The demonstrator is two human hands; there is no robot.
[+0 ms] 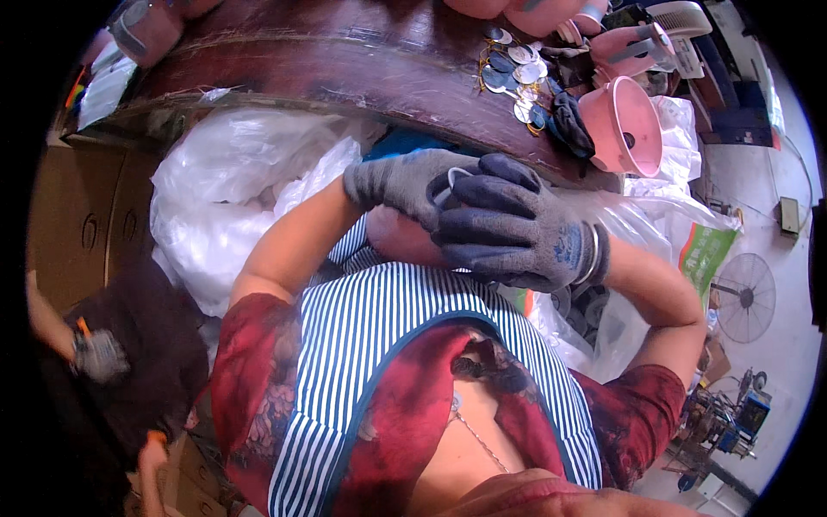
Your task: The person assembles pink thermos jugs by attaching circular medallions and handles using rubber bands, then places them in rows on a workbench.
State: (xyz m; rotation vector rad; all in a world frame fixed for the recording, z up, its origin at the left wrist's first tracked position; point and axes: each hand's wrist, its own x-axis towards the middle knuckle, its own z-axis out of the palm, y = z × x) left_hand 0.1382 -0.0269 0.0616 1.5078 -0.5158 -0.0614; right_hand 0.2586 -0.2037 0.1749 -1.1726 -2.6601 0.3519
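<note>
Against my striped apron, in front of my chest, I hold a pink, smooth-walled container (401, 237); most of it is hidden by my gloves, so its exact kind does not show. My left hand (405, 183), in a grey glove, lies over its far side, fingers largely covered. Across it my right hand (517, 226), in a grey glove with dark blue coated fingers, is closed on the container. A thin pale grey loop (459, 175) sticks up between the two hands.
A dark red wooden table (327, 60) lies ahead, bearing round tags (517, 73) on strings and a pink bucket (620, 127). White plastic bags (224, 181) bulge below its edge. Left, another person's gloved hand (101, 355) shows; right stands a fan (745, 297).
</note>
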